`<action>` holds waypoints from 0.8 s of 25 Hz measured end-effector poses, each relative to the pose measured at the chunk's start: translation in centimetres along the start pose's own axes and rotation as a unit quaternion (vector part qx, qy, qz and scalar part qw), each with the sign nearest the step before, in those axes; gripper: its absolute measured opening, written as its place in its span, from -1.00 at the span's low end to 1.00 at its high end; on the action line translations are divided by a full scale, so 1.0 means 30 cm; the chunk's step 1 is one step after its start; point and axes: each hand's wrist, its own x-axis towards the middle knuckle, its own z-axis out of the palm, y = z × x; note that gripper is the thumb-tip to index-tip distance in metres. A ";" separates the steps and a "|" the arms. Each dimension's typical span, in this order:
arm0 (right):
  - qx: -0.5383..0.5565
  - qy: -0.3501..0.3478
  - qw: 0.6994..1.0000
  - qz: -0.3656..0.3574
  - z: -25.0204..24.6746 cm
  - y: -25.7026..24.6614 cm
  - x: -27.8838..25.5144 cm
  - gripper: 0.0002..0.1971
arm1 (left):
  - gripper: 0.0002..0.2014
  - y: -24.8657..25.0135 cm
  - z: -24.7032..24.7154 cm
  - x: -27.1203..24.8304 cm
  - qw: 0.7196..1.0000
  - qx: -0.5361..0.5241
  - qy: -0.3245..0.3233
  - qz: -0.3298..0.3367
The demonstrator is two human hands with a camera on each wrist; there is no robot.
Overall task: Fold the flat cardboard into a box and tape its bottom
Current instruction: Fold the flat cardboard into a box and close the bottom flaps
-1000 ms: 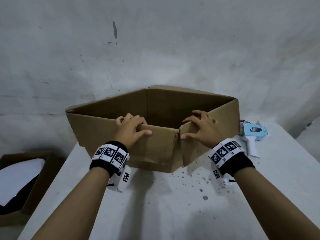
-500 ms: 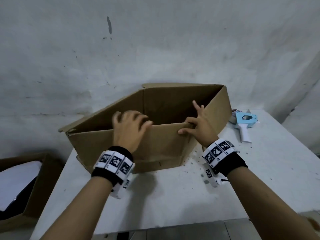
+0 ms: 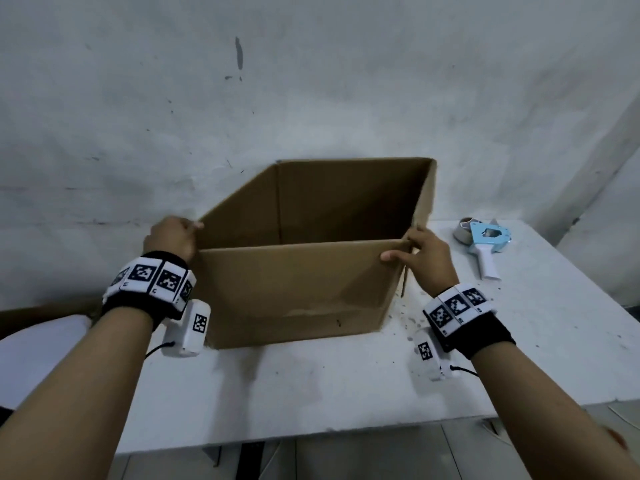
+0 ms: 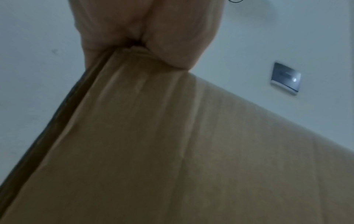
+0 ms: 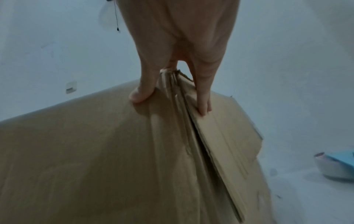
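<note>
White table [image 3: 311, 386] against a scuffed grey wall; opened cardboard box [image 3: 294, 289] standing on it.

Head view: left hand [image 3: 171, 237] grips the box's near-left top corner, right hand [image 3: 424, 258] the near-right; tape dispenser [image 3: 486, 244] lies apart, right of the box.
Left wrist view: blurred, but fingers appear curled over the edge.
Right wrist view: thumb [image 5: 141, 92] and fingers [image 5: 203, 104] pinch the corner fold.

The cardboard box [image 3: 294, 289] stands open-topped on the table [image 3: 346, 393], toward its back edge and left of its middle. The left hand [image 3: 171, 237] holds the box's near left top corner, the right hand [image 3: 426, 258] its near right top corner. The tape dispenser [image 3: 486, 244] lies right of the box, near the table's back right corner.
</note>
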 end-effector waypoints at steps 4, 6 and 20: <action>-0.004 0.025 1.000 0.018 -0.123 0.024 -0.005 -0.70 | -0.71 0.017 -0.102 0.050 0.963 -0.257 -0.076 -0.029; -0.013 -0.002 0.999 0.046 -0.122 0.063 -0.049 -0.67 | -0.66 0.024 -0.072 -0.004 0.966 -0.199 -0.163 -0.011; 0.031 0.081 0.992 0.097 -0.008 0.061 -0.217 -0.64 | -0.63 -0.080 0.100 -0.210 0.953 -0.276 -0.003 0.120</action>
